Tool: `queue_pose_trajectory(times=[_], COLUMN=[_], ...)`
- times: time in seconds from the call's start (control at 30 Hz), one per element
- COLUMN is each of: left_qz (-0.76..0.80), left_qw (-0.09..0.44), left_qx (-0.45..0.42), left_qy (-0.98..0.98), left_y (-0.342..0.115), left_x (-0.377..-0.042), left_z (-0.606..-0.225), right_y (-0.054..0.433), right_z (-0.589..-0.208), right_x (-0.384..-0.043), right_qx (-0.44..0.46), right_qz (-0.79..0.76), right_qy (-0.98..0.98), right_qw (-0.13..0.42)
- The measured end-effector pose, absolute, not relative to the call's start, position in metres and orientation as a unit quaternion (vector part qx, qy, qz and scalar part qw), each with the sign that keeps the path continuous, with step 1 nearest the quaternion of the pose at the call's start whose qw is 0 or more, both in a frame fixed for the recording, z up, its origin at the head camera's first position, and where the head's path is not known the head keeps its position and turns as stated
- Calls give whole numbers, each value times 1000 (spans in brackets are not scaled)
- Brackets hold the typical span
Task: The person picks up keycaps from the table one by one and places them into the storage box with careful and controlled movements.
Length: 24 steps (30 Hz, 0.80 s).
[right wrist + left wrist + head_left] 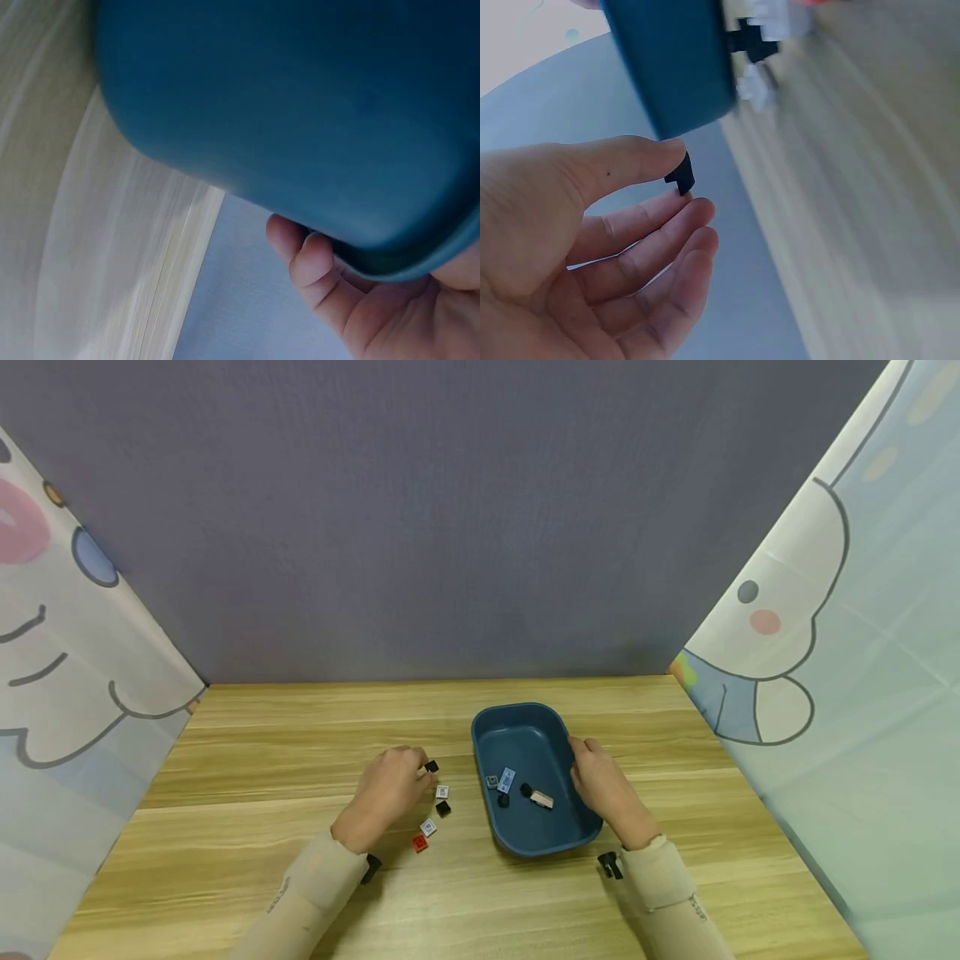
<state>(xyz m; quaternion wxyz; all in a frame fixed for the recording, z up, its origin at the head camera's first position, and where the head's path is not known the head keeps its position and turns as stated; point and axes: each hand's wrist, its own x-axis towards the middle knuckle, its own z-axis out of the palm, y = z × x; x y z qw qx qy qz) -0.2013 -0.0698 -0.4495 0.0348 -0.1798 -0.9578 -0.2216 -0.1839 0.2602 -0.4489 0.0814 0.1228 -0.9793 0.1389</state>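
Note:
In the head view my left hand (392, 783) is over the wood table, left of a dark blue tray. Its thumb and index finger pinch a small black keycap-like piece (431, 767), seen between the fingertips in the left wrist view (681, 175). The other fingers are loosely bent. Close by on the table lie a white square piece (442, 792), a black piece (443, 808), another white piece (428, 827) and a red one (420, 843). My right hand (604, 785) grips the right rim of the blue tray (536, 837), thumb and fingers around its edge.
Inside the tray lie a light blue rectangular piece (506, 779), a pale pink piece (542, 799), a grey square piece (492, 782) and small black pieces (503, 799). A grey panel (442, 543) stands behind the table (247, 760), with cartoon-printed curtains (847, 610) at both sides.

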Motion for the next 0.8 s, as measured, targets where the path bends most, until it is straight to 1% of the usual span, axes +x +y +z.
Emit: queue_pose_trajectory(times=[0.3, 0.63, 0.8], left_qz=[-232, -239, -245], left_qw=[57, 75, 74], left_qx=[-196, -216, -231], left_qy=[-951, -944, -939], left_y=[-63, -50, -42], left_x=[-194, -194, -194], left_z=[-431, -419, -414], right_y=[260, 260, 260], right_z=[-449, -451, -451], right_x=[-184, -185, -185], right_qx=[121, 124, 126], right_qz=[136, 134, 130], right_qy=[-980, -979, -979], right_qw=[78, 89, 91])
